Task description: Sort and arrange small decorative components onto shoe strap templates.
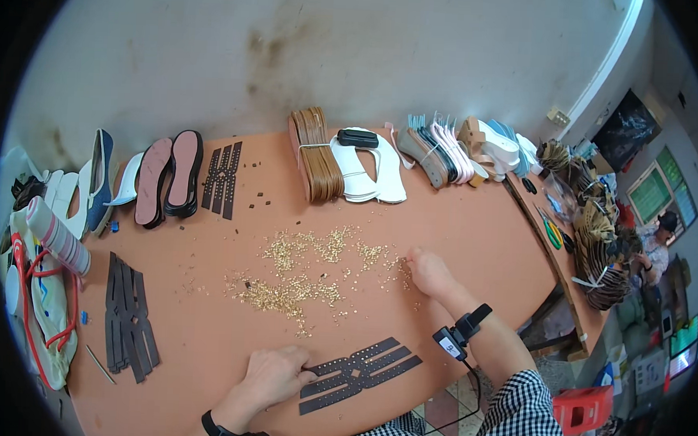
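Note:
A dark strappy shoe-upper piece (360, 373), dotted with gold studs and slit into strips, lies flat at the table's near edge. My left hand (274, 376) is at its left end, fingers curled and closed on the edge. Farther right and away, my right hand (431, 274) rests with closed fingertips at the edge of scattered small gold studs (291, 295). What those fingertips hold, if anything, is too small to make out. The studs spread in loose heaps over the middle of the brown table (196, 320).
More dark cut pieces lie at the left (130, 317) and at the back (222, 180). Pink-lined soles (184, 172), bundled brown strips (317, 154), white insoles (367, 168) and several shoe parts line the wall. Scissors (552, 233) lie on the right side table.

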Available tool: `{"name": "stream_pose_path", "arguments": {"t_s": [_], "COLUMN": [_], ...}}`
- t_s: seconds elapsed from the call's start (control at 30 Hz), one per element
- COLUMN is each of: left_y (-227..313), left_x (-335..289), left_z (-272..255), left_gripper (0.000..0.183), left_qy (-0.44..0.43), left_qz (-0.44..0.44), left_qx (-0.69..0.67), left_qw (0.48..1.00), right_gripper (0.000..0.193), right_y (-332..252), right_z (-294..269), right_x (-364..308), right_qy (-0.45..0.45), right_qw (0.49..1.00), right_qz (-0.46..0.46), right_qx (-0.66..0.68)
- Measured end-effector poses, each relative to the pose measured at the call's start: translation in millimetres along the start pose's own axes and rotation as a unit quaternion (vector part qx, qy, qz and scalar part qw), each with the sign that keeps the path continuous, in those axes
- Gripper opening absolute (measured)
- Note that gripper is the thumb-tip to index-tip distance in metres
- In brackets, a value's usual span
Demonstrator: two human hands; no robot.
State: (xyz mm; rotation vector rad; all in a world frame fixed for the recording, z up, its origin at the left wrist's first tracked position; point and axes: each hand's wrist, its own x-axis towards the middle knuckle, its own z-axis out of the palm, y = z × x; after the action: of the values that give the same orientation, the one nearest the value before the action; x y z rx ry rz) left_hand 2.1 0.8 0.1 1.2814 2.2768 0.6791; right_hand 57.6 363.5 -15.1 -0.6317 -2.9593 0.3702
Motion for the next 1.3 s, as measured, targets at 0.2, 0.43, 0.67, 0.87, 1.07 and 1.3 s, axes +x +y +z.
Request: {"name": "stream_pose_path", "arguments": {"t_s": [0.2,0.43,0.67,0.87,1.07,1.3], "left_y": [-1.9,-2.0,0.8,-2.4,-1.9,-5.2], "left_x": [0.9,1.0,1.4,0.0,7.1,-0.7], "left_z": [2.4,2.5,-1.8,3.0,5.1,6.6], "left_gripper": [0.025,0.024,0.022,0.025,0.023,0.023], "left_qy": [0.011,0.012,-0.023,0.008,-0.004,-0.003], "left_qz": [0.007,0.004,-0.008,-0.002,0.002,0.009], "left_qx": [0.001,0.000,0.000,0.017,0.005,-0.016], "left_qw": [1.000,1.000,1.000,1.000,1.000,1.000], "right_gripper": [0.013,0.017,0.019,0.018,0.017,0.011], "right_y": [13.9,8.1,-3.5,-2.4,-0.1,-82.0], "right_z": [-4.4,-9.9,-10.0,-7.3,-1.0,-15.0], "right_x": [2.8,6.1,10.1,20.7,-7.5,-115.1], "right_qy": [-0.055,-0.058,-0.060,-0.109,-0.039,-0.095], "right_qw": [0.992,0.997,0.996,0.991,0.997,0.985], "right_qz": [0.045,0.026,-0.017,-0.031,-0.057,-0.125], "right_qx": [0.108,0.039,-0.067,-0.072,-0.024,0.069]}}
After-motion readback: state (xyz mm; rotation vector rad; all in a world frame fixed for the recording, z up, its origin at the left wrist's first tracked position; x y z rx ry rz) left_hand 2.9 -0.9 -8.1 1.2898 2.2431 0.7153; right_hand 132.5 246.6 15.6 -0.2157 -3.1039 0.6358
